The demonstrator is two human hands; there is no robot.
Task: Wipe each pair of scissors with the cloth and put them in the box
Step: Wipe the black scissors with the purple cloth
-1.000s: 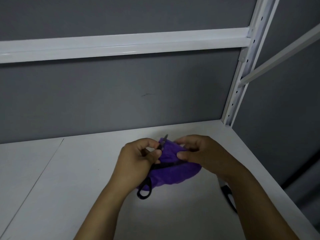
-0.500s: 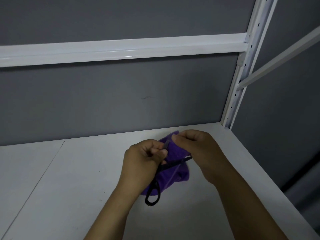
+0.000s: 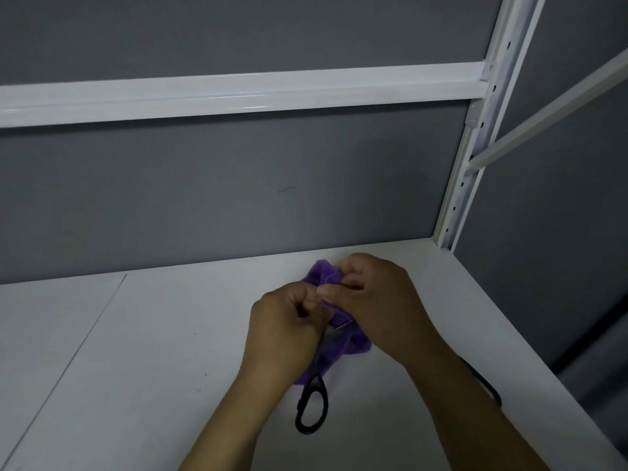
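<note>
Mid-wipe above the white shelf board [image 3: 142, 368], the left hand [image 3: 283, 329] curls round the black-handled steel scissors [image 3: 315, 380] while the right hand [image 3: 377, 305] pinches the fuzzy purple cloth [image 3: 322, 275] over the blades; the next move likely needs finishing the stroke, then finding the unseen box.

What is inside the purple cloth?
Black-handled scissors: a handle loop sticks out below the cloth and a glint of blade shows. The blade tips are hidden by the cloth and the right hand.
</note>
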